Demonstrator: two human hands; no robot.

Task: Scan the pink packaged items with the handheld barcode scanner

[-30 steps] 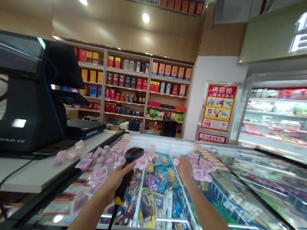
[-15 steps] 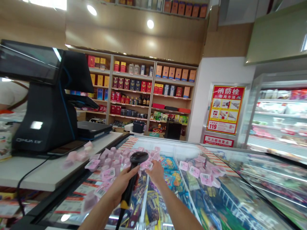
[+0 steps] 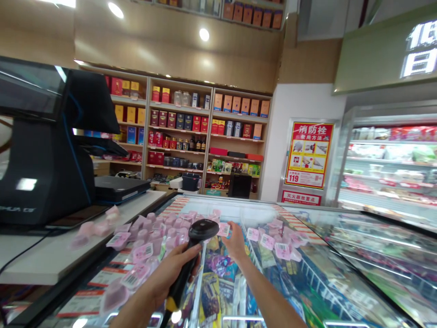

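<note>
My left hand is wrapped round the handle of a black barcode scanner with a yellow band near its cord. Just right of the scanner head, my right hand pinches a small pink cup by its edge, its barcode label showing. Left of the scanner, a cluster of similar pink cups lies on the glass freezer top, several with barcode labels up. Another group of pink cups lies right of my right hand. The fingers behind the scanner handle are mostly hidden.
A black checkout terminal stands on a white counter at the left, with a few pink cups beside it. Frozen packs show beneath the glass. Stocked shelves and a lit refrigerated cabinet stand beyond.
My right hand has shifted right with the pink cup, leaving a wider space from the left cluster. The scanner head has come slightly right, and the view has turned a little right.
</note>
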